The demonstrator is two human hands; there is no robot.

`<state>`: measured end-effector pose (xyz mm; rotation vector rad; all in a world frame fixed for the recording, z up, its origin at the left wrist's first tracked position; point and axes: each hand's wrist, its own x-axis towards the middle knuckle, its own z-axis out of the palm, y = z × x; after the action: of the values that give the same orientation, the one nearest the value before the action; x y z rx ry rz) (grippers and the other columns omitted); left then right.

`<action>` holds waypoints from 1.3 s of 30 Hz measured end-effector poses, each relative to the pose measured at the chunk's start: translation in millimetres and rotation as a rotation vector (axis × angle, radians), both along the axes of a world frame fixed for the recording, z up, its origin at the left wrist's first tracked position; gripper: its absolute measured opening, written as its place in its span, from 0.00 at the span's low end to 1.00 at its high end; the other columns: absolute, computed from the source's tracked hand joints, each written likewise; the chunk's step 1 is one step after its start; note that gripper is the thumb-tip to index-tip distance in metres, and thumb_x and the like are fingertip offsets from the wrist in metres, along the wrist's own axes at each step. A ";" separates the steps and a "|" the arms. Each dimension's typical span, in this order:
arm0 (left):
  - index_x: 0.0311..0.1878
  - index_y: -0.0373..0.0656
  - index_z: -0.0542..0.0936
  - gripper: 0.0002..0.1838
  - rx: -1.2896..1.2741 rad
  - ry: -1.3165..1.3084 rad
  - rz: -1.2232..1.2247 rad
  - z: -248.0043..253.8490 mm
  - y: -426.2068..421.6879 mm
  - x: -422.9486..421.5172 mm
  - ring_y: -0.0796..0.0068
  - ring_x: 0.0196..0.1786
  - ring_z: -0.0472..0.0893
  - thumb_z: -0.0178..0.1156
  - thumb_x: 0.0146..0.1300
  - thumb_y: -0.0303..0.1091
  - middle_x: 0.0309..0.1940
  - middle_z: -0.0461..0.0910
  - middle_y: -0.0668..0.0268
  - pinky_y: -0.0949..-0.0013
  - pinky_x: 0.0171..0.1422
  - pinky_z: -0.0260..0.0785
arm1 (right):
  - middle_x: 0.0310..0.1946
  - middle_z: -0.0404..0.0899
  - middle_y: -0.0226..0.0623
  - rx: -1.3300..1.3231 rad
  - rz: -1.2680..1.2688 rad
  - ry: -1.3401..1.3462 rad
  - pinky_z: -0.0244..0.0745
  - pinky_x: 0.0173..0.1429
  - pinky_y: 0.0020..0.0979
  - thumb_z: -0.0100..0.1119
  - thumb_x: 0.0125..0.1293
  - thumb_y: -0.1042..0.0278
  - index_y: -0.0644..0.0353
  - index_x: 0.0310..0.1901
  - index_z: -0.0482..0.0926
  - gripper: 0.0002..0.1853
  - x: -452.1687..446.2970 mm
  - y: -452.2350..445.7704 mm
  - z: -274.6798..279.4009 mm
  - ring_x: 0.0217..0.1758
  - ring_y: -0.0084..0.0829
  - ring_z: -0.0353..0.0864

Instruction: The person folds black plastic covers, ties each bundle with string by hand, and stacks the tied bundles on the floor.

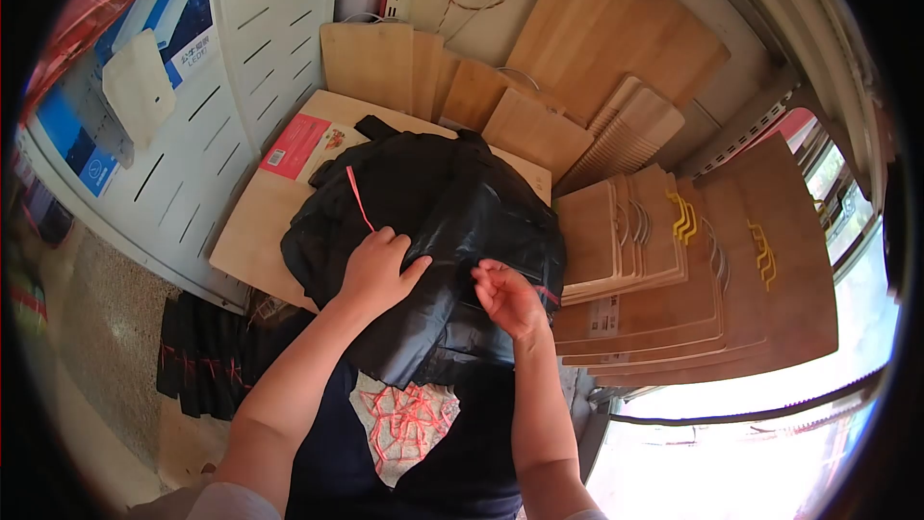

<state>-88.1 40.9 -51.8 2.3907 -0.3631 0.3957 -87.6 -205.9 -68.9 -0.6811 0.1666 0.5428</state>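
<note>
Black plastic sheeting [438,221] lies across a wooden board [255,246], its glossy length running from the lap [467,443] toward the wall [491,14]. The left hand [380,272] rests there, thumb spread; the right hand [510,300] curls its fingers, any pinch unclear.

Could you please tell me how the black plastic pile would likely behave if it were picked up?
The black plastic pile would probably sag, since it lies creased across the wooden board. It may feel slippery, judging by its glossy sheen. Its broad, flattened shape makes rolling unlikely.
</note>
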 end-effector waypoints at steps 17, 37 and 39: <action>0.30 0.40 0.78 0.10 -0.026 0.321 -0.040 16.1 -34.0 -9.5 0.55 0.35 0.82 0.65 0.56 0.36 0.26 0.81 0.57 0.57 0.39 0.73 | 0.34 0.82 0.33 -0.697 -0.399 -0.643 0.76 0.42 0.24 0.55 0.69 0.73 0.65 0.39 0.77 0.05 -21.8 29.1 3.6 0.37 0.23 0.83; 0.48 0.41 0.75 0.09 0.105 0.428 -0.433 94.3 -103.7 9.9 0.72 0.30 0.80 0.52 0.66 0.27 0.30 0.80 0.61 0.70 0.36 0.72 | 0.33 0.81 0.25 -0.456 -0.172 -0.565 0.67 0.47 0.21 0.54 0.71 0.64 0.63 0.41 0.82 0.11 -14.3 18.1 -3.9 0.38 0.17 0.74; 0.54 0.41 0.74 0.12 -0.129 0.060 -0.424 83.5 -87.2 21.7 0.75 0.38 0.79 0.52 0.69 0.29 0.38 0.80 0.62 0.71 0.42 0.73 | 0.32 0.81 0.25 -0.395 -0.135 -0.517 0.64 0.42 0.19 0.54 0.71 0.61 0.60 0.42 0.83 0.12 -15.4 12.1 1.2 0.34 0.14 0.71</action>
<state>-66.3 -46.3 31.7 2.1218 -0.7725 0.1466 -102.9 -193.7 -67.8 -1.1635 -0.1701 0.1897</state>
